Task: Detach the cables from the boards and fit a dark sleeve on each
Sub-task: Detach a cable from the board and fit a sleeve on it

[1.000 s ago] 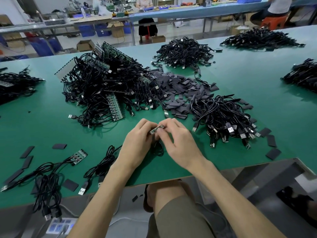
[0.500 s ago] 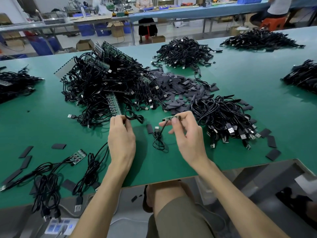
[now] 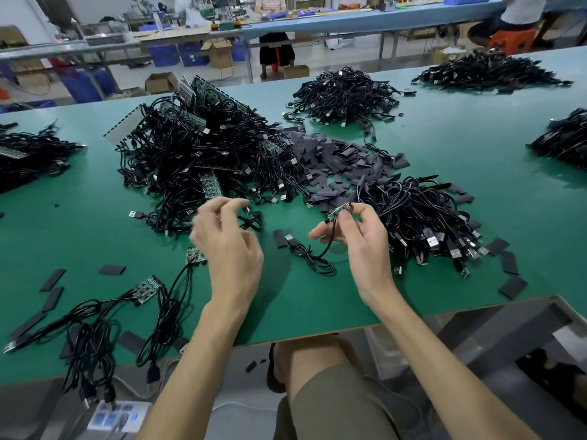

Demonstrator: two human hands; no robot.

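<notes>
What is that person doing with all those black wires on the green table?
A person sits at a green table working on cables. Their right hand pinches a small green board, and a black cable hangs from it down to the table. The left hand hovers beside it with curled fingers; it is too blurred to tell if it holds anything. A heap of dark sleeves lies just behind, and no sleeve is on this board yet.
</notes>
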